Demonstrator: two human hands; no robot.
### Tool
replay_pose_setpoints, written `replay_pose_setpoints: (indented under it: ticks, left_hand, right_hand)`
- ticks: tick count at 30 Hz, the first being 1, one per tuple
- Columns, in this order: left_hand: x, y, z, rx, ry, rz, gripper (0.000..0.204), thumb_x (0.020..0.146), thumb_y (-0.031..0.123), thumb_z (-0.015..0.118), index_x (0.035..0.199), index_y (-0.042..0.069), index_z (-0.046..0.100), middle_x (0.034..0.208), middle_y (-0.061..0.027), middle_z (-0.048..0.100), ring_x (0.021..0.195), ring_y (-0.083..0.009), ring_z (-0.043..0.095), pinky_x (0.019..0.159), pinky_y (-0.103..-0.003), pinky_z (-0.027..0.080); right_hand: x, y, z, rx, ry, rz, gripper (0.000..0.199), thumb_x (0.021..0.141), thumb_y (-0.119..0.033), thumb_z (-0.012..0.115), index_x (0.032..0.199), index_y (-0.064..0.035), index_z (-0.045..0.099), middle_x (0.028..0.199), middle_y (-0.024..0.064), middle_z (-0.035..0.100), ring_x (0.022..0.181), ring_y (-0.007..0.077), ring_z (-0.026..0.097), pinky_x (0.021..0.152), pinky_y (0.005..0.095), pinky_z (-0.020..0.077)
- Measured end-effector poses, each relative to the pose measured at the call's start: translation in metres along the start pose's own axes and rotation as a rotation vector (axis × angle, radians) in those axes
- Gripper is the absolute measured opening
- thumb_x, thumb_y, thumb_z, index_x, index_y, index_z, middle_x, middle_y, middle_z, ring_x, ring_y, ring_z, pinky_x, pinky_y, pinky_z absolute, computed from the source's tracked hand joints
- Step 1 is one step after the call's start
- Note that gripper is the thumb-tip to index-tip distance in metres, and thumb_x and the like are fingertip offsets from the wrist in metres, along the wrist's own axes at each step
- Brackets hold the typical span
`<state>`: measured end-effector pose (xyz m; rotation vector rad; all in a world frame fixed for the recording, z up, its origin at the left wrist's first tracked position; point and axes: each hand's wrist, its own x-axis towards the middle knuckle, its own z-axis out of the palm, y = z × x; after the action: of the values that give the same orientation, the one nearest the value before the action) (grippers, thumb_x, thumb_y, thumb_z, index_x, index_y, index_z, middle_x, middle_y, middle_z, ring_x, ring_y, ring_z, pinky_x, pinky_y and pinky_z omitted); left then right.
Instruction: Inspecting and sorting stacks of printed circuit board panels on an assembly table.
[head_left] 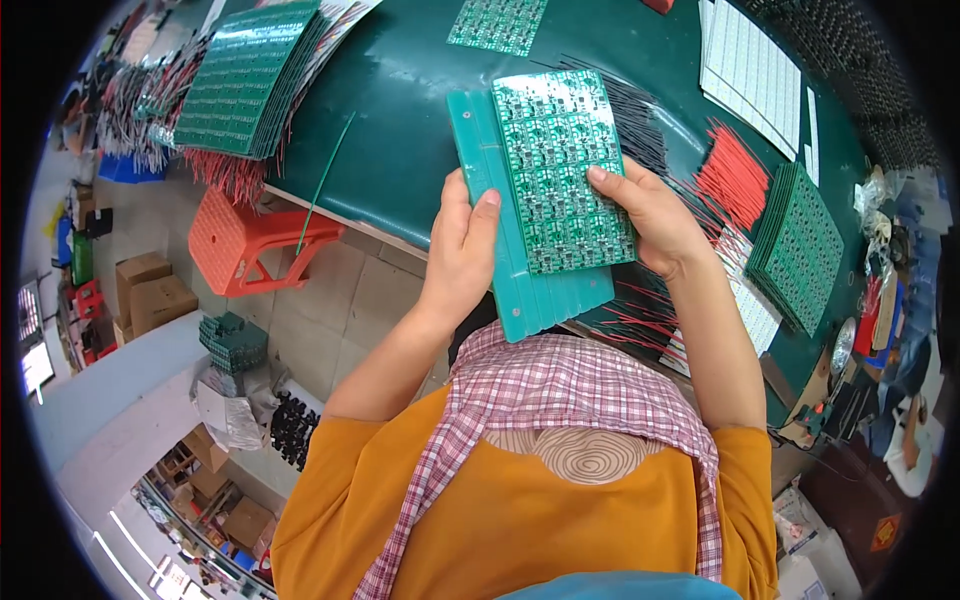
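Note:
In front of my body, above the near table edge, I hold a green circuit board panel (565, 180) covered with rows of small components. Under it lies a teal slatted plate (550, 305), which sticks out past the panel on the left and at the bottom. My left hand (462, 245) grips the plate's left edge, thumb on top and the other fingers partly hidden. My right hand (655, 215) clasps the panel's right edge, its thumb pressed on the face and its fingers behind. Whether the right fingers also reach the plate is hidden.
Red wires (735, 178) and black wires (640, 120) lie on the green table (400, 90). A stack of circuit board panels (800, 245) stands at right, white sheets (750, 70) beyond. A wired panel stack (245, 85) occupies the left, above an orange stool (235, 240).

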<state>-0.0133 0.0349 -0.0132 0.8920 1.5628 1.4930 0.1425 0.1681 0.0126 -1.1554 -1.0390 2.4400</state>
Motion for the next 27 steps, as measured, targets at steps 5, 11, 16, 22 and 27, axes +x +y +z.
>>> replay_pose_setpoints:
  ticks: [5,11,16,22,27]
  left_hand:
    - [0.003,0.003,-0.004,-0.111,-0.038,-0.092,0.030,0.095,0.017,0.041,0.120,-0.001,0.040,0.106,-0.0083,0.054,0.095,-0.0121,0.050,0.084,-0.028,0.041]
    - [0.002,0.001,0.000,-0.082,-0.011,-0.053,0.029,0.096,0.017,0.041,0.119,0.000,0.040,0.103,-0.0073,0.055,0.092,-0.0111,0.050,0.081,-0.027,0.042]
    - [0.002,0.005,0.003,-0.032,0.013,-0.049,0.028,0.096,0.016,0.039,0.119,0.000,0.040,0.101,-0.0071,0.055,0.087,-0.0113,0.051,0.077,-0.028,0.042]
    - [0.003,0.004,0.005,-0.071,-0.001,-0.004,0.030,0.095,0.016,0.040,0.121,0.001,0.042,0.103,-0.0049,0.052,0.090,-0.0091,0.048,0.080,-0.024,0.040]
    - [0.000,-0.002,0.001,-0.064,0.009,0.022,0.033,0.095,0.017,0.042,0.123,-0.001,0.040,0.105,-0.0058,0.051,0.093,-0.0104,0.047,0.080,-0.024,0.041]
  right_hand:
    - [-0.010,-0.008,0.008,-0.161,0.013,-0.169,0.028,0.089,-0.019,0.057,0.110,0.0005,0.055,0.101,0.0056,0.062,0.088,0.0120,0.058,0.079,0.0276,0.0476]
    - [-0.015,-0.022,0.021,-0.612,0.046,-0.250,0.030,0.087,-0.014,0.055,0.112,0.0028,0.052,0.097,0.0069,0.064,0.085,0.0124,0.060,0.075,0.0279,0.0480]
    - [-0.019,-0.025,0.055,-1.025,0.235,-0.424,0.029,0.085,-0.014,0.053,0.104,0.0071,0.050,0.091,0.0191,0.063,0.084,0.0264,0.061,0.076,0.0350,0.0470]
    - [-0.004,-0.003,0.013,-0.222,0.052,-0.097,0.031,0.086,-0.010,0.054,0.115,0.0027,0.051,0.105,0.0083,0.061,0.091,0.0139,0.059,0.080,0.0300,0.0487]
    - [-0.003,0.008,0.000,-0.086,-0.009,-0.109,0.032,0.088,-0.016,0.057,0.115,-0.0004,0.051,0.105,0.0078,0.061,0.092,0.0149,0.059,0.083,0.0299,0.0478]
